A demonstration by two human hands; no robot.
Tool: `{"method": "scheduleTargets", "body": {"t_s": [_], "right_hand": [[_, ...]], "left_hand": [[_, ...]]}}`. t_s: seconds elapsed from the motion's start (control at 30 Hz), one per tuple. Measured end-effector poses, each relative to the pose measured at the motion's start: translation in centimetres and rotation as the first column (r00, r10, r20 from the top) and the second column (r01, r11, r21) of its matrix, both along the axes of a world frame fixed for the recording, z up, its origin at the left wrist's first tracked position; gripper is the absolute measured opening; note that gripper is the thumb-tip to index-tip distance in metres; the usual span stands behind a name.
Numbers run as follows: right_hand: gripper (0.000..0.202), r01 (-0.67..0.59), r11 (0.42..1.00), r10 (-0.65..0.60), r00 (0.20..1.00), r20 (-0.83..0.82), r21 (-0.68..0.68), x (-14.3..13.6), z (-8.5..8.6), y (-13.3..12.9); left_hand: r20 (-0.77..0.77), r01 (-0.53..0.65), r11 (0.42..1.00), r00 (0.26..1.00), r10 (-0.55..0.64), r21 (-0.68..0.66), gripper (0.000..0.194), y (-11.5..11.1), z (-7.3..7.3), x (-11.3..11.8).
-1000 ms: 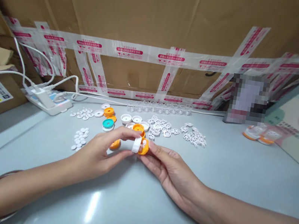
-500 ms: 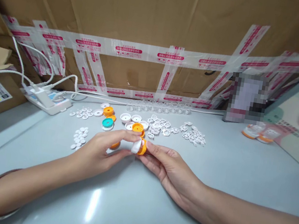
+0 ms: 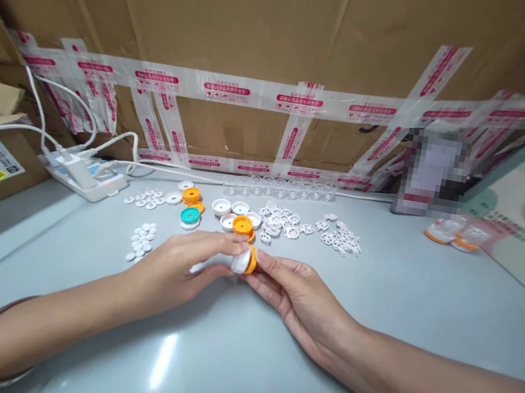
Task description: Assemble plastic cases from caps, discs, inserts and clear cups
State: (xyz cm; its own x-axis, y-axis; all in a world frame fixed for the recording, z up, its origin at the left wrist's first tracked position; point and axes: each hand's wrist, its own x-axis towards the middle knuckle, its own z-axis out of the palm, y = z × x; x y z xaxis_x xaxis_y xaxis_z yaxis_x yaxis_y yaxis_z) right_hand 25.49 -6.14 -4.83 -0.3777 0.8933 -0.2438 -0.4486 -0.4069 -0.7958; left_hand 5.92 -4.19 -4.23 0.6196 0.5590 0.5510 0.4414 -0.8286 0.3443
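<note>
Over the near side of the table, my left hand (image 3: 180,260) pinches a round white plastic cap (image 3: 239,261) between thumb and fingers. Against it, my right hand (image 3: 299,295) grips an orange plastic ring-shaped cap (image 3: 252,261) by its edge. White and orange parts sit face to face and touch; whether they are locked together I cannot tell. Just beyond the fingertips lie an orange cap (image 3: 243,224) and several white caps (image 3: 221,207). A teal cap (image 3: 190,215) rests on a white one beyond my left hand.
Small white discs (image 3: 141,242) lie at left, and white openwork pieces (image 3: 281,221) at centre right. Clear cups (image 3: 278,189) line the back. Two orange-and-white assembled pieces (image 3: 470,237) stand far right. A power strip (image 3: 107,188) with cables is at left, before a large carton (image 3: 267,38).
The white cap has turned from tilted to squarely against the orange one, narrowing the gap between them. An orange piece that showed behind my left fingers is no longer visible.
</note>
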Motion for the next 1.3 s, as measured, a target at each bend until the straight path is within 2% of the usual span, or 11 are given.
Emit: {"method": "scheduleTargets", "body": {"t_s": [0.47,0.87,1.13,1.2,1.3], "right_hand": [[0.021,0.004,1.0,-0.004,1.0,0.004,0.008,-0.2,0.1,0.0],[0.02,-0.023,1.0,0.023,0.999,0.043,-0.008,-0.2,0.2,-0.2],[0.019,-0.045,0.999,0.043,0.997,0.06,0.022,-0.1,-0.1,-0.3],[0.019,-0.059,0.997,0.056,0.996,0.064,0.044,-0.1,-0.1,-0.3],[0.018,-0.084,0.994,0.08,0.995,0.064,0.075,-0.1,-0.1,-0.3]], "left_hand": [[-0.045,-0.076,0.997,0.996,0.077,0.028,0.027,-0.5,0.1,0.3],[-0.008,-0.052,0.998,0.999,0.052,0.022,0.027,-0.5,0.0,0.3],[-0.041,-0.028,0.996,0.999,0.024,-0.087,0.024,-0.6,0.9,0.2],[-0.093,-0.03,0.997,0.995,0.024,-0.065,0.021,-0.8,1.1,0.3],[-0.152,-0.007,0.998,0.988,0.016,0.064,0.017,-1.0,1.0,0.3]]}}
